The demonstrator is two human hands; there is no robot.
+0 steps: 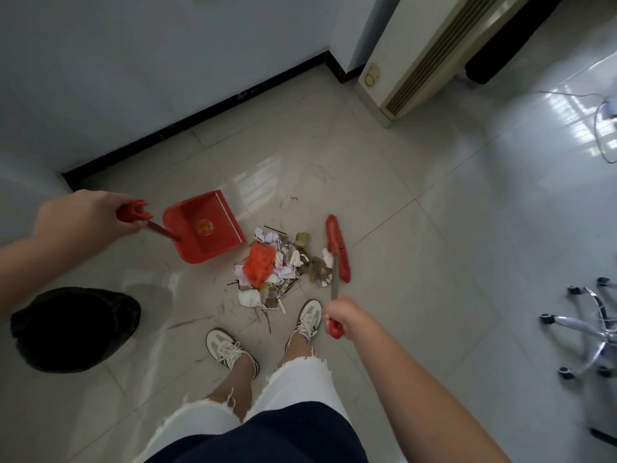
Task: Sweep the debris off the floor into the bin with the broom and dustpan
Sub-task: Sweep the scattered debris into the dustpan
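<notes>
A pile of debris, crumpled paper, brown scraps and an orange net, lies on the tiled floor just ahead of my feet. My left hand is shut on the long handle of the red dustpan, which rests on the floor just left of the pile with its mouth facing it. My right hand grips the red-ended handle of the broom, whose red head stands at the pile's right edge. A bin with a black bag stands at the lower left.
A white wall with a black skirting runs behind the dustpan. A standing air conditioner fills the far corner. A chrome chair base on castors and a cable lie at the right. My shoes stand just behind the pile.
</notes>
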